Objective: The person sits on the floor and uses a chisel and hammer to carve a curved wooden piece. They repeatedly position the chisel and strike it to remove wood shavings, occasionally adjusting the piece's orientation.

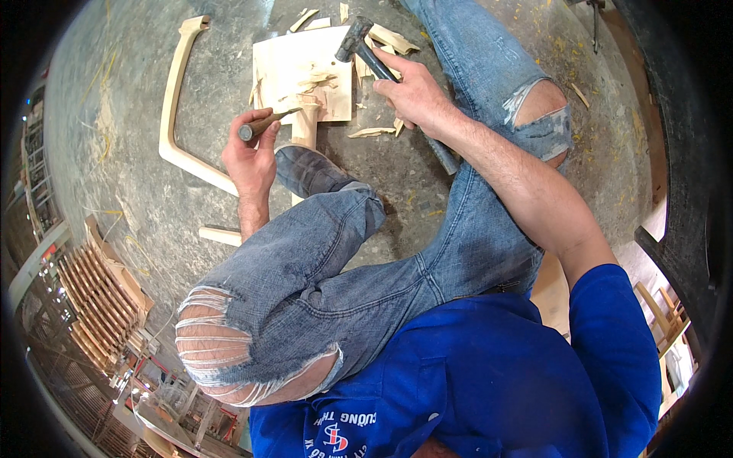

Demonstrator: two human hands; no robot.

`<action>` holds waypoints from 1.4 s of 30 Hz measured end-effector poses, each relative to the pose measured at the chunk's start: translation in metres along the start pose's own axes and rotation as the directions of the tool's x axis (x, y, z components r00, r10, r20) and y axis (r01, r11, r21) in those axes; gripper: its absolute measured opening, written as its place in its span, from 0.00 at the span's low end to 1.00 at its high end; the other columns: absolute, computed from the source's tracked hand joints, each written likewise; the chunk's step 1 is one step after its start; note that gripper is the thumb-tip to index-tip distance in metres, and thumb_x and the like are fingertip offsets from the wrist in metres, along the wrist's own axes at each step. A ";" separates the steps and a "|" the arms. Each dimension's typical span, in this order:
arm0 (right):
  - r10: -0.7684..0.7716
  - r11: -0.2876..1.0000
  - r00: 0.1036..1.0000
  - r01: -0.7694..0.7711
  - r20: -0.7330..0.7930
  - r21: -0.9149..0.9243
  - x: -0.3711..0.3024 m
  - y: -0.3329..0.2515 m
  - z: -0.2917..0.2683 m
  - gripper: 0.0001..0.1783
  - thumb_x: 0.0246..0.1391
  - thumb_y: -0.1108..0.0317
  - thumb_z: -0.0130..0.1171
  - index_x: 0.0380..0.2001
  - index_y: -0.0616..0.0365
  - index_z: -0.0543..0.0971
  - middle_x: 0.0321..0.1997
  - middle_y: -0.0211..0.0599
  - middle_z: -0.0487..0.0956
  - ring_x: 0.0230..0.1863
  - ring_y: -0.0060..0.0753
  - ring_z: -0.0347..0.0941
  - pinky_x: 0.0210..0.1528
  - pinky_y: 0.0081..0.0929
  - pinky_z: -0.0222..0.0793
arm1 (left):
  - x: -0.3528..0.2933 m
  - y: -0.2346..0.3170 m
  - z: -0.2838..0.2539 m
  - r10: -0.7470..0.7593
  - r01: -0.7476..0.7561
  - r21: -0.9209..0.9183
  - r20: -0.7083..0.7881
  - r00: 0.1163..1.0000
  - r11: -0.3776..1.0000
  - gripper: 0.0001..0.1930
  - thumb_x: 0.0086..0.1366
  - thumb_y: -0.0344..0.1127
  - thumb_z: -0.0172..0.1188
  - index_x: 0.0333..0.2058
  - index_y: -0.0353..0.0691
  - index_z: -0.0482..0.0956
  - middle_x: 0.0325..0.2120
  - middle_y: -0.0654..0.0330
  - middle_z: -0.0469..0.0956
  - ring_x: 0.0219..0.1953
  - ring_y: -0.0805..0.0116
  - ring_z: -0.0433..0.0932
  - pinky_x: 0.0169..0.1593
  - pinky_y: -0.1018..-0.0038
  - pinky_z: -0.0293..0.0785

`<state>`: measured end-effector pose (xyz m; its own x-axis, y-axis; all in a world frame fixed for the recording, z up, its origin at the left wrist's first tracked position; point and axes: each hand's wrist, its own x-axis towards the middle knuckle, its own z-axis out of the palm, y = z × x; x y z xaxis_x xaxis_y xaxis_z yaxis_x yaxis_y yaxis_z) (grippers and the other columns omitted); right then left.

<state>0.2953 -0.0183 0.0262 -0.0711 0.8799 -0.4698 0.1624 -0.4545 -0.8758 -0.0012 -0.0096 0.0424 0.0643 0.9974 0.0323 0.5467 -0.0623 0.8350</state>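
Observation:
My left hand (250,164) is closed around a chisel (259,126) with a dark, rounded handle. Its blade points right, close to the end of a pale wooden piece (305,126). That end rests on a square wooden board (340,103), with splintered shavings (313,81) around it. My lower leg or foot (311,169) lies across the piece and hides part of it. In my right hand (418,95) is a hammer (355,40), gripped partway up its dark handle. The hammer's head is over the board's upper right corner, apart from the chisel.
Left of the board, a bent wooden part (169,114) lies on the concrete floor (114,145). Another wooden end (220,235) sticks out beside my left knee. Offcuts (393,38) are scattered around the board. A stack of slatted wooden parts (99,298) stands at far left.

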 end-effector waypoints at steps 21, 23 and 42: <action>-0.538 0.775 0.843 0.506 0.026 -0.379 -0.030 -0.043 0.001 0.29 0.72 0.64 0.54 0.74 0.41 0.69 0.41 0.45 0.83 0.36 0.38 0.81 0.44 0.39 0.79 | 0.014 -0.024 0.018 0.113 -0.120 -0.178 -0.047 0.992 0.977 0.11 0.68 0.24 0.69 0.48 0.35 0.84 0.37 0.61 0.88 0.42 0.76 0.85 0.48 0.76 0.83; -0.616 0.724 0.785 0.599 0.071 -0.343 -0.052 -0.079 0.004 0.29 0.70 0.69 0.56 0.73 0.46 0.70 0.60 0.46 0.81 0.51 0.44 0.83 0.56 0.39 0.79 | 0.016 -0.022 0.016 0.122 -0.124 -0.109 -0.027 0.992 0.986 0.12 0.68 0.25 0.70 0.49 0.36 0.84 0.37 0.63 0.88 0.41 0.77 0.85 0.47 0.76 0.83; -0.830 0.319 0.485 0.819 0.277 -0.476 -0.068 -0.115 0.022 0.34 0.66 0.77 0.59 0.74 0.51 0.69 0.50 0.50 0.86 0.35 0.28 0.84 0.38 0.28 0.82 | 0.017 -0.015 0.025 0.129 -0.135 -0.083 -0.069 0.989 0.987 0.12 0.63 0.30 0.75 0.45 0.37 0.86 0.35 0.57 0.89 0.40 0.69 0.89 0.44 0.72 0.85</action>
<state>0.2602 -0.0290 0.1569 -0.4421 0.7651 0.4682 0.4624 0.6417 -0.6120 0.0121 0.0078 0.0167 0.0769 0.9811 0.1775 0.4620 -0.1928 0.8656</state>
